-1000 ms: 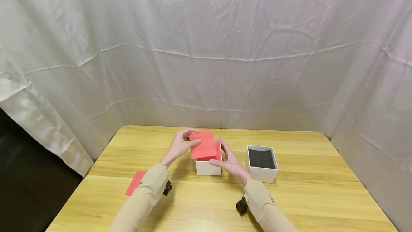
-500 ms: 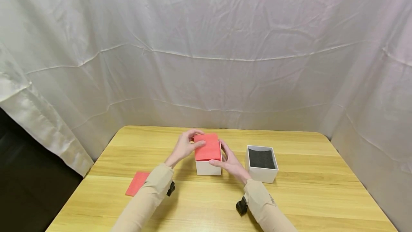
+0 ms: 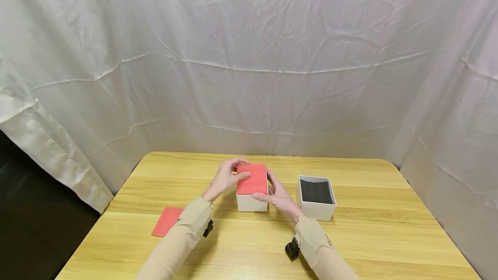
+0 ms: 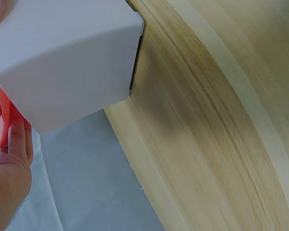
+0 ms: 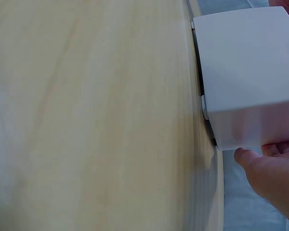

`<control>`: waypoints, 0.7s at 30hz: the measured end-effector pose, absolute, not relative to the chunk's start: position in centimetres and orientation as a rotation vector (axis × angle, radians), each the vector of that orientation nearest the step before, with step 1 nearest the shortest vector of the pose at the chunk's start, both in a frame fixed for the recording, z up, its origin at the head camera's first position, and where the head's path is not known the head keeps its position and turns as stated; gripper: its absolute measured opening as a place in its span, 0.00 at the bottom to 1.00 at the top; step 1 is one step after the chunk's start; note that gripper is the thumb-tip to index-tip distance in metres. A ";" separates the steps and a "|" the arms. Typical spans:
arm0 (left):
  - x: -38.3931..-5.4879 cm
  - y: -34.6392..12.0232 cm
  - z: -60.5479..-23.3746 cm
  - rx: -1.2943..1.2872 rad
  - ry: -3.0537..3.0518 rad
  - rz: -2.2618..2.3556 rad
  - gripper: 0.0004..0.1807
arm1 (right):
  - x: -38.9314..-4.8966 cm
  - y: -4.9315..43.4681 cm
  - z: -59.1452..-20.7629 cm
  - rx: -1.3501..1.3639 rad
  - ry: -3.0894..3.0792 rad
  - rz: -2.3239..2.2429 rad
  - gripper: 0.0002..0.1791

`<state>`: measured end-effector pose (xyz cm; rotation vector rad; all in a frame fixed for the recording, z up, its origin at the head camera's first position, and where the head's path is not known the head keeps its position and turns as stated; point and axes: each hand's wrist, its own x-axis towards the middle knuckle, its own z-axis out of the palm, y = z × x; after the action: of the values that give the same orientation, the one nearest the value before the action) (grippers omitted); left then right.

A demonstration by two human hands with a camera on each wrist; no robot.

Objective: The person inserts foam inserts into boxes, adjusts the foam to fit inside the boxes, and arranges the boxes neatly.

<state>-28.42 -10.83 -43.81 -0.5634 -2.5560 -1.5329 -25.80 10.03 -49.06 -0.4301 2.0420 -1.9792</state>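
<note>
In the head view, a red foam sheet (image 3: 255, 181) lies over the top of a white box (image 3: 252, 203) and covers its opening. My left hand (image 3: 225, 180) pinches the sheet's left edge, thumb on top and fingers beneath. The left wrist view shows the sheet's red edge (image 4: 5, 118) bent between the fingers of that hand (image 4: 12, 171), beside the box wall (image 4: 72, 67). With its thumb at the front corner and fingers behind the right side, my right hand (image 3: 281, 198) holds the box. That hand (image 5: 274, 175) grips the box's side in the right wrist view.
Right of the hands stands a second white box (image 3: 319, 212), open-topped, with a dark grey foam piece (image 3: 317, 192) inside. Another red foam sheet (image 3: 166, 222) lies on the wooden table (image 3: 249, 249) at the left, partly hidden by the left sleeve. A pale curtain (image 3: 249, 98) hangs behind the table.
The left hand has brought the red sheet right and down, from tilted over the box's left part to lying across its top. The right hand and the box have stayed put.
</note>
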 end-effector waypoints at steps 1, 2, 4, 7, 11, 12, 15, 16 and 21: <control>-28.4 -10.8 -43.8 -0.569 -2.559 -1.525 0.17 | -25.8 10.0 -49.1 -0.428 2.043 -1.979 0.58; -28.4 -10.8 -43.8 -0.576 -2.564 -1.520 0.17 | -25.8 10.0 -49.1 -0.426 2.046 -1.976 0.58; -28.4 -10.9 -43.8 -0.594 -2.575 -1.508 0.17 | -25.8 10.0 -49.1 -0.418 2.051 -1.972 0.58; -28.4 -11.0 -43.7 -0.625 -2.616 -1.452 0.18 | -25.8 10.0 -49.1 -0.401 2.052 -1.968 0.59; -28.3 -11.3 -43.6 -0.689 -2.686 -1.313 0.21 | -25.7 10.0 -49.1 -0.379 2.058 -1.965 0.59; -28.3 -11.4 -43.6 -0.701 -2.706 -1.272 0.22 | -25.7 10.0 -49.1 -0.377 2.058 -1.967 0.59; -28.3 -11.7 -43.5 -0.734 -2.759 -1.169 0.24 | -25.7 10.0 -49.1 -0.375 2.057 -1.970 0.59; -28.3 -11.7 -43.5 -0.747 -2.774 -1.123 0.25 | -25.7 10.1 -49.1 -0.376 2.058 -1.969 0.59; -28.2 -11.9 -43.2 -0.863 -2.788 -0.904 0.30 | -25.8 10.1 -49.1 -0.380 2.070 -1.957 0.59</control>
<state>-28.21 -11.88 -43.19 -0.8627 -2.7879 -0.9036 -25.76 10.07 -49.15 -0.3799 2.0697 -1.9574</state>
